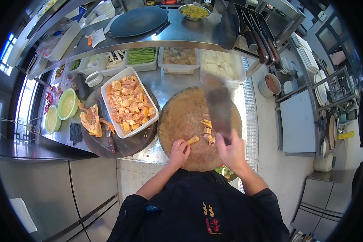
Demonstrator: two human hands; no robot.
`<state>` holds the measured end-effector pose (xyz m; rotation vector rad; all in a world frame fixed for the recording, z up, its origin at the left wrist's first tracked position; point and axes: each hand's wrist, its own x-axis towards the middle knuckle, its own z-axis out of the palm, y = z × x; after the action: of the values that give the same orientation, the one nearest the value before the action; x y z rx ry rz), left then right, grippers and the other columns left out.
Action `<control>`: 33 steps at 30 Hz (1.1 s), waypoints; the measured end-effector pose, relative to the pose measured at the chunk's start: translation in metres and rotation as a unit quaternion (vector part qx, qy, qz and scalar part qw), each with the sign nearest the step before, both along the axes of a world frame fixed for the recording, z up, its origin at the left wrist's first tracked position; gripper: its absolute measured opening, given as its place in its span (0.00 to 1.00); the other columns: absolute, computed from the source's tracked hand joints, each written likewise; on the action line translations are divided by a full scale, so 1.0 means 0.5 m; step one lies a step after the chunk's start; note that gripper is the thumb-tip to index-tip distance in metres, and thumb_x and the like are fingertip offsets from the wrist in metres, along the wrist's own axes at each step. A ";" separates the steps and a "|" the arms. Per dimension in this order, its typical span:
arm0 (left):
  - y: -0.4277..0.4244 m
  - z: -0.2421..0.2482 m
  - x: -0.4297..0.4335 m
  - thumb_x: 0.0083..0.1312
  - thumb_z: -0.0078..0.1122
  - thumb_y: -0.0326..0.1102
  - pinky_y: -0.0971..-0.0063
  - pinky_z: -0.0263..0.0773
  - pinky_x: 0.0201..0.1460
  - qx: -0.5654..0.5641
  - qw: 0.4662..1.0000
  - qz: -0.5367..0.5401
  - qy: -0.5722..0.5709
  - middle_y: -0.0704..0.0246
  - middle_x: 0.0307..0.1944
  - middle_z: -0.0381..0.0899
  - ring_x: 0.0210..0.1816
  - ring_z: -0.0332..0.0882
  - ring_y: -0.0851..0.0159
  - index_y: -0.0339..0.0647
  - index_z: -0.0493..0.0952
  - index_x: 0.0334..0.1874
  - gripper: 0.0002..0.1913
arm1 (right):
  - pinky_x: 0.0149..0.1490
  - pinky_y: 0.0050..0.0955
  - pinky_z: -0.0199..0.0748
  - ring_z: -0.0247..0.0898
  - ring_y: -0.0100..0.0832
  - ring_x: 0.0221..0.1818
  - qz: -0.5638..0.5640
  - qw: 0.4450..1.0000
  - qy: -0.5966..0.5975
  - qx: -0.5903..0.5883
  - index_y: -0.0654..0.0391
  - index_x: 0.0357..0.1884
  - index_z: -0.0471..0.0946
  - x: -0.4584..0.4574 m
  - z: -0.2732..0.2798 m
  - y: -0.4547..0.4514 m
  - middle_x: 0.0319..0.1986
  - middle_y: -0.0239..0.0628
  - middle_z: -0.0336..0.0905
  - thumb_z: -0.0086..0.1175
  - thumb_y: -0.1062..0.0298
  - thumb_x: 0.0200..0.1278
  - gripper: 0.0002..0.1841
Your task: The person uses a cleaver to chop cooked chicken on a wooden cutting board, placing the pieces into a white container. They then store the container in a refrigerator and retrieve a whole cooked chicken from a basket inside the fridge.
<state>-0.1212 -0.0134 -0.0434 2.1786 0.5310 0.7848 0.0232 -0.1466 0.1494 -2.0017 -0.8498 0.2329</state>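
Note:
My right hand [232, 152] grips the handle of a cleaver [218, 104], whose broad blade is blurred above the right part of a round wooden chopping block [181, 121]. With its fingers my left hand [179, 152] pinches a piece of raw poultry [193, 140], probably part of a leg, against the block. Several small cut chunks of bone-in meat [207, 134] lie in a row just left of the blade. On a second, darker round block [92, 148] to the left stands a white tub [140, 131] heaped with chopped raw chicken [128, 103].
Beside the tub lie a partial chicken carcass [91, 121] and a knife with a wooden handle [111, 143]. Two green bowls [67, 104] stand farther left. Vegetable containers [141, 57] line the back, under a steel shelf [187, 33]. A knife rack [255, 33] hangs at upper right.

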 end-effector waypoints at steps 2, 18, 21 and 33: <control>0.003 -0.005 -0.004 0.58 0.67 0.24 0.64 0.75 0.49 -0.009 1.000 0.005 0.002 0.61 0.41 0.77 0.45 0.77 0.52 0.35 0.81 0.39 0.08 | 0.30 0.37 0.74 0.80 0.39 0.25 -0.017 0.998 0.026 0.063 0.66 0.41 0.74 -0.015 -0.003 0.019 0.25 0.48 0.83 0.57 0.70 0.68 0.09; 0.020 -0.009 0.022 0.58 0.67 0.24 0.63 0.75 0.48 -0.007 1.000 -0.004 0.002 0.60 0.42 0.77 0.45 0.77 0.52 0.36 0.81 0.38 0.07 | 0.43 0.57 0.77 0.79 0.65 0.34 0.052 0.924 0.109 -0.362 0.70 0.45 0.72 -0.037 -0.213 -0.075 0.29 0.63 0.81 0.53 0.63 0.64 0.17; 0.023 -0.005 0.022 0.58 0.67 0.24 0.65 0.75 0.46 -0.021 1.000 -0.003 -0.003 0.61 0.40 0.78 0.43 0.78 0.54 0.37 0.81 0.37 0.06 | 0.38 0.54 0.78 0.79 0.62 0.30 0.026 0.955 0.101 -0.277 0.68 0.42 0.72 -0.021 -0.141 -0.037 0.27 0.61 0.80 0.55 0.65 0.65 0.14; 0.025 -0.002 0.007 0.58 0.68 0.27 0.64 0.74 0.48 0.026 0.999 -0.016 0.039 0.61 0.39 0.79 0.43 0.77 0.52 0.37 0.80 0.41 0.10 | 0.43 0.55 0.78 0.80 0.64 0.35 0.120 0.935 0.055 -0.328 0.71 0.43 0.72 -0.019 -0.259 0.100 0.29 0.67 0.80 0.51 0.67 0.64 0.14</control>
<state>-0.1178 -0.0008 -0.0447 2.2669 0.5198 0.7060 0.0135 -0.0965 0.0200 -2.4554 -1.0342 0.8576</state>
